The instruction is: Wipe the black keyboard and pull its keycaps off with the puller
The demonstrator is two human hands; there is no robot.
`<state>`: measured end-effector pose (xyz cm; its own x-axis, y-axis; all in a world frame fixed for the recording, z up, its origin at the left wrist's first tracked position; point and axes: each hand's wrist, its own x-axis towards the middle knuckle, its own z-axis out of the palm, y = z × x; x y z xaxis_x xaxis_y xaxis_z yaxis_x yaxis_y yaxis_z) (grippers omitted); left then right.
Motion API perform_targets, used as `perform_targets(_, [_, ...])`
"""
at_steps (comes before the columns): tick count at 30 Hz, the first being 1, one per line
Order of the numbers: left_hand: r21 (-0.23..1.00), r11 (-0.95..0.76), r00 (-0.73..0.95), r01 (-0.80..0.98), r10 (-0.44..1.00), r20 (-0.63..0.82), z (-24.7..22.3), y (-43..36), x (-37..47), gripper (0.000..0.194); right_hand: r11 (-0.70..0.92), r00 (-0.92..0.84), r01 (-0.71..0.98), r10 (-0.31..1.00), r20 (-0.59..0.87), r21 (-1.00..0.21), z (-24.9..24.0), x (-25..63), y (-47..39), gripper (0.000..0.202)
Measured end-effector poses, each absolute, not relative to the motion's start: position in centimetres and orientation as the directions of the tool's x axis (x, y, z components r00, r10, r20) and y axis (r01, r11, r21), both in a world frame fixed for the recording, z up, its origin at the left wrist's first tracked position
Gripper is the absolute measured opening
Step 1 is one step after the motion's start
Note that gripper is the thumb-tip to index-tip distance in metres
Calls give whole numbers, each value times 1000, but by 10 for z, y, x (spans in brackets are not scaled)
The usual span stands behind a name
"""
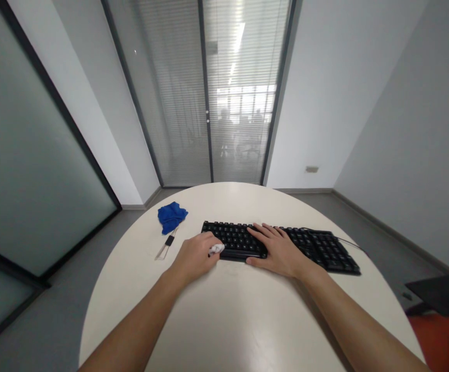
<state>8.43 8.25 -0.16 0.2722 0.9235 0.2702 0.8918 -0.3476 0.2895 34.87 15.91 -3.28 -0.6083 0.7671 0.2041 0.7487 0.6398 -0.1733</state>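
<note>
A black keyboard (235, 237) lies across the round table, its number pad toward the right. My left hand (197, 256) is closed at the keyboard's left end, with a crumpled white tissue (217, 249) pinched in its fingers. The tissue is over the keys near the front left corner. Flat over the middle of the keyboard rests my right hand (276, 250), fingers spread on the keys and thumb along the near edge. Some keys are hidden beneath it.
Left of the keyboard are a crumpled blue cloth (171, 216) and a small wire tool with a black block (169, 241), perhaps a keycap puller. A cable (350, 242) runs off the table's right side. A red and black chair (441, 325) stands at the lower right.
</note>
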Motion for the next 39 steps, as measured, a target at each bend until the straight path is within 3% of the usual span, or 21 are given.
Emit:
perform_targets(15, [269,-448,380,853,885,270,-10,81,98,10,667,-638,718,745,194,-200,-34,353,161,97])
perform_targets(20, [272,-417,312,867,881,355,-11,83,97,15,670,-644,716,742,187,-196,-33,350,159,100])
perform_targets(24, [239,-439,351,866,875,333,-15,84,98,19,680,-650,704,734,198,-207,-34,348,158,99])
perform_targets(29, [282,-475,372,834,860,350,-19,83,107,18,677,-645,707,736,206,-206,-36,348,157,96])
perform_targets(35, [303,-344,179,889,868,463,-15,86,97,20,686,-652,700,727,213,-200,-36,348,158,95])
perform_targets(39, [329,-205,55,922,910,412,-17,92,85,20,679,-650,709,734,197,-190,-35,347,158,95])
